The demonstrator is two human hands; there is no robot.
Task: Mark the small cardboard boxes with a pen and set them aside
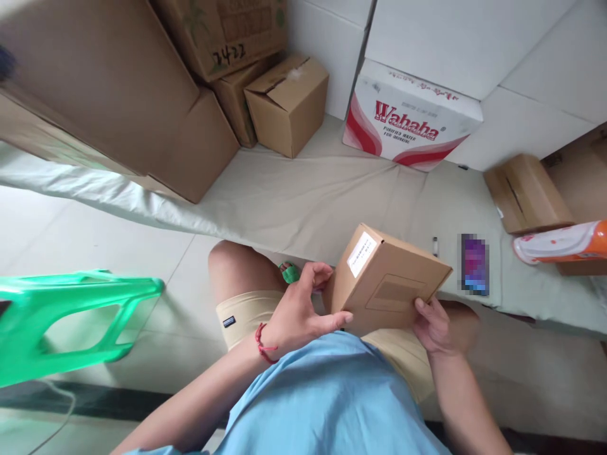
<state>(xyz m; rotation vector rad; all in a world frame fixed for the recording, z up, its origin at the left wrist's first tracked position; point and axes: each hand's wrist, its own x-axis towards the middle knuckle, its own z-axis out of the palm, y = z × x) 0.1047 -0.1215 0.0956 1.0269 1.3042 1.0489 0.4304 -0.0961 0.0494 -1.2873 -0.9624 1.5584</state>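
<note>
A brown cardboard box (393, 284) with a white printed label (363, 254) on its left end is tilted above my lap. My right hand (434, 325) grips its lower right corner, thumb on the front face and fingers mostly hidden behind. At the labelled end is my left hand (306, 306), thumb stretched out and fingers curved apart from it. Its fingertips are close to the box side; whether they touch it I cannot tell. A red string bracelet (263, 343) circles the left wrist.
A cloth-covered bench (308, 196) runs ahead of me. On it stand a Wahaba-style white and red carton (408, 123), several brown boxes (289, 104), an orange and white cylinder (564, 243) and a blurred-out purple item (474, 264). A green plastic stool (85, 316) is at left.
</note>
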